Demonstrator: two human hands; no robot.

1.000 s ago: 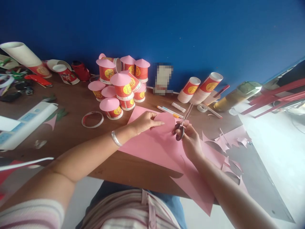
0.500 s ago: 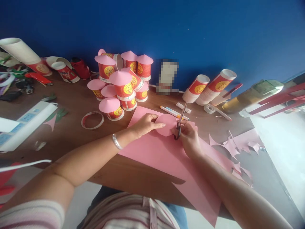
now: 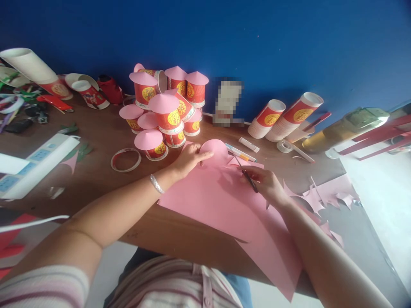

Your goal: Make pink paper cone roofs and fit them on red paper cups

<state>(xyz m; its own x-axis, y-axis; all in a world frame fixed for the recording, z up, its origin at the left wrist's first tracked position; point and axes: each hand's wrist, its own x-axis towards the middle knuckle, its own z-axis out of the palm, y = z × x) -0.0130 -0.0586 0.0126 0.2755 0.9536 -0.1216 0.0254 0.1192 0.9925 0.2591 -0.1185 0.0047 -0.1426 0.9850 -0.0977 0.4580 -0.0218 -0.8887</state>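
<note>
Between the thumb and fingers of my left hand (image 3: 189, 160) is a round pink paper disc (image 3: 214, 152), held above the table. My right hand (image 3: 265, 182) grips a pair of scissors (image 3: 247, 174), whose blades point up and left toward the disc without clearly touching it. Beneath both hands lies a large pink paper sheet (image 3: 208, 205), its lower right corner hanging past the table's front edge. A pink offcut (image 3: 242, 162) rests by the scissor tips, close to some markers (image 3: 240, 152).
Left of the sheet stand several red paper cups with pink cone tops (image 3: 163, 111) and a paper ring (image 3: 126, 160). Stacked cups (image 3: 289, 115), a tape roll (image 3: 284, 146) and a gold bottle (image 3: 340, 128) are at the right. Pink scraps (image 3: 317, 196) lie nearby. A power strip (image 3: 38, 164) sits left.
My left hand has raised the disc up and left, away from the scissors. The scissors have swung from upright to leaning left, and my right hand has shifted right.
</note>
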